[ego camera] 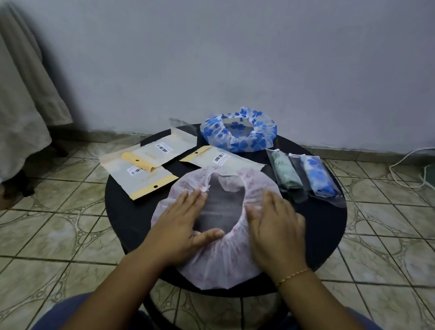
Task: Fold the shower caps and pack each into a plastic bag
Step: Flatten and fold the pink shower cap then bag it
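Pink-print shower cap [219, 258] lies opening-up on the near part of the round black table [119, 209]. Left hand [183, 222] & right hand [276, 229] both rest flat on its gathered rim, fingers straight, gripping nothing, one each side of the opening. Blue floral shower cap [239, 132] sits unfolded at the far edge. Just right: two packed bags, green cap [286, 173] & blue cap [317, 176], side by side. Left: empty plastic bags [146, 167] w/ barcodes, overlapping. Gold bracelet [293, 276] on right wrist.
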Demonstrator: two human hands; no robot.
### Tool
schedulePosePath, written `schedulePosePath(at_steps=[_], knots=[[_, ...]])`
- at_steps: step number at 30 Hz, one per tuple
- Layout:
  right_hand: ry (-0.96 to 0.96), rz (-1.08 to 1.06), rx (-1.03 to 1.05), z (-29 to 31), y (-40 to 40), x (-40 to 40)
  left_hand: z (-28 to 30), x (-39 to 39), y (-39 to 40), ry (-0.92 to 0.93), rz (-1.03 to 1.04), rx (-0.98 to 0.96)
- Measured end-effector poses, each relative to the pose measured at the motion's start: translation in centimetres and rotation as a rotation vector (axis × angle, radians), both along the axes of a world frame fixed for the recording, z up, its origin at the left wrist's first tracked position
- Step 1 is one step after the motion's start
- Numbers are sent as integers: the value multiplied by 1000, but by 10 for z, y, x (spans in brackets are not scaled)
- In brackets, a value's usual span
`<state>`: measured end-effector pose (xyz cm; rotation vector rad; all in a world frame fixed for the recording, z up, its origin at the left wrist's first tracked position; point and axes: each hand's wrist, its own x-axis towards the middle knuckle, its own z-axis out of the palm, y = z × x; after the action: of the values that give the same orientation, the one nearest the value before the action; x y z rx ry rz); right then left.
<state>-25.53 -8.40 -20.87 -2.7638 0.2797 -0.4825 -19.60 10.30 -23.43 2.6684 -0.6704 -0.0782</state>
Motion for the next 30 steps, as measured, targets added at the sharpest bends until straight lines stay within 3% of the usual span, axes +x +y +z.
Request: schedulePosePath(at_steps=[4, 9, 14, 20, 23, 26, 30], knots=[[317, -5, -53, -19, 1, 1, -1, -1, -1, 59, -3, 41], [462, -61, -86, -27, -10, 4, 0, 1, 5, 118, 12, 153], [425, -59, -95, -21, -8, 4, 1, -4, 3, 130, 57, 242], [-19, -51, -219, -12, 12, -5, 5, -36, -25, 108, 243, 318], [185, 23, -162, -21, 16, -12, 17, -46, -34, -7, 258, 378], [197, 16, -169, -24, 6, -12, 33, -53, -32, -170, 236, 390], [240, 109, -138, -26, -2, -6, 55, -47, -24, -194, 350, 129]])
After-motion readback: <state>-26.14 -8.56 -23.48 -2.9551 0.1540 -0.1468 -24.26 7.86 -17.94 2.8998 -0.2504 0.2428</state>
